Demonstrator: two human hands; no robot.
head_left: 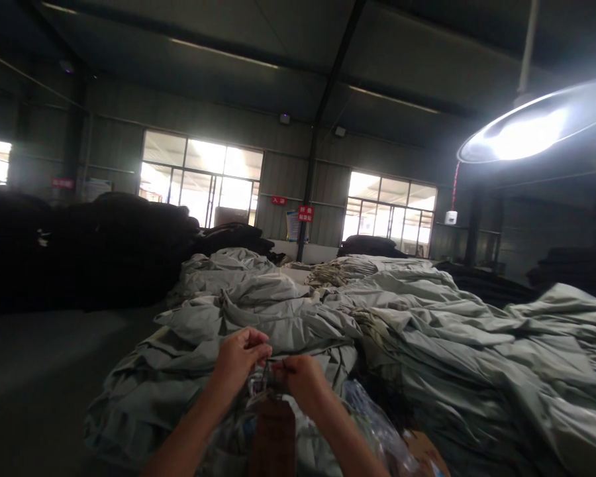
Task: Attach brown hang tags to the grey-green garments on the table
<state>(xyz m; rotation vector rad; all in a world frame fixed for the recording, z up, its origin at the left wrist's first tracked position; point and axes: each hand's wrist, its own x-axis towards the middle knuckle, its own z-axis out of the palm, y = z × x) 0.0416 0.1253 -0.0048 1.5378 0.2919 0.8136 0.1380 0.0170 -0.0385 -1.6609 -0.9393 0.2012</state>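
Observation:
My left hand (pixel 239 358) and my right hand (pixel 300 379) meet low in the middle of the view, fingers pinched together on a thin string or loop that carries a brown hang tag (pixel 273 434). The tag dangles below my hands, over a grey-green garment (pixel 228 437). A clear plastic bag (pixel 377 430) lies by my right forearm. Behind my hands rises a big heap of grey-green garments (pixel 288 318).
More grey-green cloth piles (pixel 477 344) spread to the right. Dark fabric stacks (pixel 94 245) stand at the left, with bare grey floor (pixel 40 384) in front of them. A bright hanging lamp (pixel 531 129) glares at the upper right. Large windows (pixel 201 182) line the far wall.

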